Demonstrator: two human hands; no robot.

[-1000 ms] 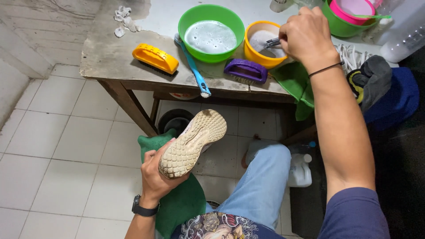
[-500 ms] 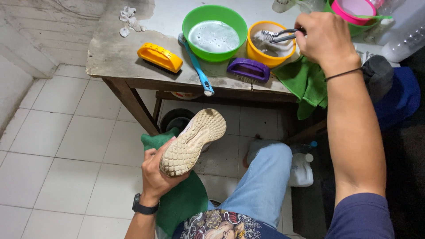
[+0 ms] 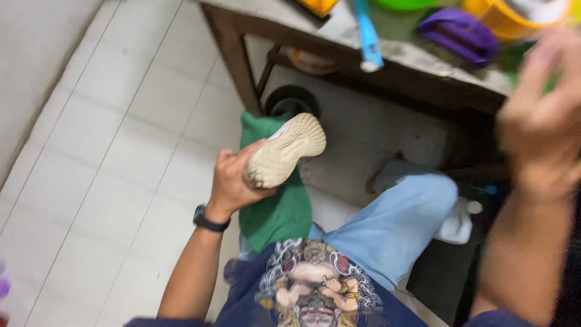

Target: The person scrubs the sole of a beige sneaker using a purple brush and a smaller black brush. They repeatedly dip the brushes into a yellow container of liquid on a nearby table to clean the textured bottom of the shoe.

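The fingers of the left hand (image 3: 233, 181) are wrapped around a pale shoe (image 3: 284, 151), gripping it near the heel with the ribbed sole turned up toward the camera and the toe pointing toward the table (image 3: 339, 36). The shoe is held over a green cloth (image 3: 278, 212) that drapes across the person's lap, above the light blue jeans (image 3: 387, 224). A black watch (image 3: 210, 220) sits on the left wrist.

The right hand (image 3: 544, 133) is raised at the right edge of the view, well apart from the shoe, and is too blurred to tell whether its fingers are spread or holding anything.

On the table edge lie a blue brush handle (image 3: 366, 36), a purple brush (image 3: 460, 36) and an orange bowl (image 3: 514, 18), all partly cut off by the top of the view. Under the table stands a dark round thing (image 3: 290, 100) on the white tiled floor (image 3: 109, 181).
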